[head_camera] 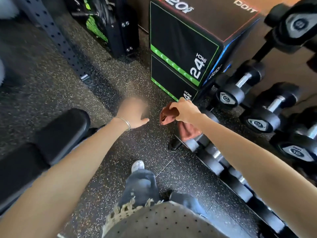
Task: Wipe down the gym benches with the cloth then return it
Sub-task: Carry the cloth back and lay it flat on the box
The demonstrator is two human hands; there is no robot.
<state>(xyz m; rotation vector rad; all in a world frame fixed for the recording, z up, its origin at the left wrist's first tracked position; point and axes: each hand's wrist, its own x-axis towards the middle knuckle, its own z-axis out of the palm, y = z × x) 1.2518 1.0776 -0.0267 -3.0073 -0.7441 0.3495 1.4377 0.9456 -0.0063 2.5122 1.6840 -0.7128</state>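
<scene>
At centre frame the right hand [184, 111] pinches a crumpled rust-red cloth [171, 115] above the speckled rubber floor [140, 145]. The left hand [133, 112], blurred, hangs spread and empty beside the black padded bench surface [56, 133] at left.

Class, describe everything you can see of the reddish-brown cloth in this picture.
The reddish-brown cloth looks like soft, crumpled fabric. It is bunched in the right hand, whose fingers pinch its upper part, and the rest hangs down in loose folds. It is held in the air above the speckled rubber floor, in front of the dumbbell rack.
</scene>
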